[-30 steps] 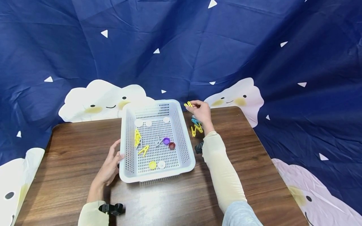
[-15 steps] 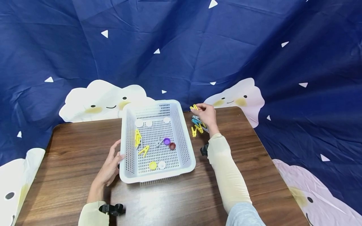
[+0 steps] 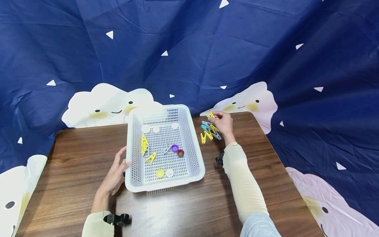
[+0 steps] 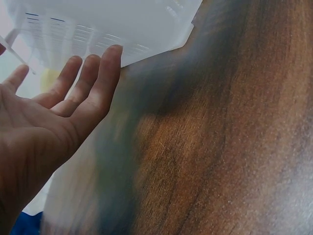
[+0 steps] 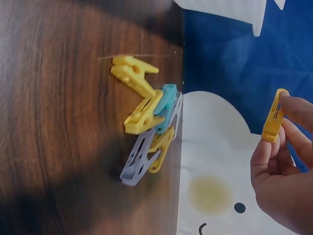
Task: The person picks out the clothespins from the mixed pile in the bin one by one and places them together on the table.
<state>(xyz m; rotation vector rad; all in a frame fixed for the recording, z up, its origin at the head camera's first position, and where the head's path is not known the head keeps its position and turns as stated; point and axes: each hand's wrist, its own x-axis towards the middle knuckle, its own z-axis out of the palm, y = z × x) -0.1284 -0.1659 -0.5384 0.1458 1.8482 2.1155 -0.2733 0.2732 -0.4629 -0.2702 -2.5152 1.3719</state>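
My right hand [image 3: 223,123] pinches a yellow clothespin [image 5: 273,117] between thumb and fingers, above the table's back edge. Close below it lies a small heap of clothespins: yellow ones [image 5: 143,115], a turquoise one [image 5: 167,103] and grey ones [image 5: 134,159]. My left hand [image 3: 113,172] grips the left side of a white perforated plastic basket [image 3: 165,187], thumb at the rim and fingers against the outer wall. Inside the basket are yellow clothespins [image 3: 144,144], grey clothespins, and bottle caps in white, yellow [image 3: 160,173], purple [image 3: 175,148] and dark red [image 3: 180,153].
A brown wooden table [image 3: 80,158] carries everything. Behind it hangs a dark blue cloth [image 3: 183,49] printed with white clouds and triangles. Black camera straps [image 3: 116,219] sit on both wrists.
My right hand has moved right and slightly down with the yellow clothespin, away from the basket's rim to over the heap. The left hand and basket have stayed put.
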